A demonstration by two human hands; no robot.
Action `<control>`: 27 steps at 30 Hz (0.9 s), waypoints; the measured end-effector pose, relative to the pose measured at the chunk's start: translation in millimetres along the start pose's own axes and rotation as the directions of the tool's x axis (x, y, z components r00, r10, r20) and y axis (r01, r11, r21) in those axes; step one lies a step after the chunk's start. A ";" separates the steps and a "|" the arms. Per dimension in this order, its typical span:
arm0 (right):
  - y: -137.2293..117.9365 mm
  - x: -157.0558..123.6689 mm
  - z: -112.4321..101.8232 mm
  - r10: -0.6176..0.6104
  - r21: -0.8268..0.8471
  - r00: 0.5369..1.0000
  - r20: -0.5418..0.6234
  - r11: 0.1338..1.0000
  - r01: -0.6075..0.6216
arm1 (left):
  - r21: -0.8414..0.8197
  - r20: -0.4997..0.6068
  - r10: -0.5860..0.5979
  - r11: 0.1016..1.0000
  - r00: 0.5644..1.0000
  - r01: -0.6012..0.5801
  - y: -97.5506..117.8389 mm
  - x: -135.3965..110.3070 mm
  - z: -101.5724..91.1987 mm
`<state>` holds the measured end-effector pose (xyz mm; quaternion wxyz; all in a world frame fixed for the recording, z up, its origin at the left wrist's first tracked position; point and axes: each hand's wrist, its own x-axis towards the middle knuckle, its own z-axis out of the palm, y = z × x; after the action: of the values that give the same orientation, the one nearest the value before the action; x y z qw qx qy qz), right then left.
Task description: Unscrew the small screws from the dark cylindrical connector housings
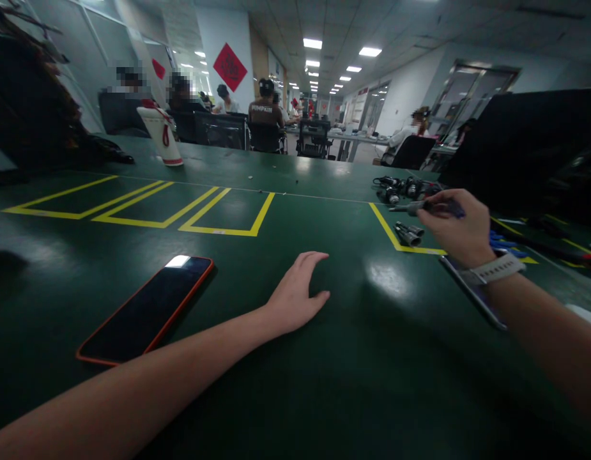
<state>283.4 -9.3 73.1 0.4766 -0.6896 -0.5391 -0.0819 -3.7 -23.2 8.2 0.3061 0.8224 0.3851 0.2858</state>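
My left hand is on or just over the green tabletop, its fingers and thumb apart and nothing between them. My right hand is raised at the right, closed around a slim grey piece with a narrow tip. A dark blue part shows behind its fingers; whether it belongs to the same piece I cannot tell. Just below that tip lie metal cylindrical connectors, inside a yellow tape outline. Beyond my right hand is a cluster of dark and metallic connectors.
A phone in an orange case lies left of my left hand. Under my right wrist is another flat device, with blue pieces alongside. Yellow tape outlines mark the far left, near a white cup. People sit beyond the table.
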 end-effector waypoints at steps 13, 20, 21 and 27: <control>120.7 54.3 -0.9 0.483 -0.305 0.875 0.034 0.839 -0.451 | -0.001 0.047 -0.029 1.000 0.998 0.029 5.0 0.6 -2.4; 140.5 59.7 6.7 0.560 -0.388 0.783 0.272 0.808 -0.443 | 0.008 0.073 -0.030 1.000 0.997 0.030 1.7 1.3 -2.6; 140.4 60.0 6.4 0.561 -0.398 0.773 0.297 0.808 -0.434 | 0.009 0.073 -0.028 1.000 0.997 0.027 0.8 1.5 -2.2; 124.9 65.6 -3.0 0.529 -0.461 0.783 0.328 0.813 -0.356 | 0.017 0.067 -0.010 1.000 0.998 0.009 -0.5 1.9 -1.5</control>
<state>413.8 36.5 44.8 0.2069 -0.8760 -0.4259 0.0917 -3.9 -21.0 9.2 0.3133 0.8323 0.3807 0.2534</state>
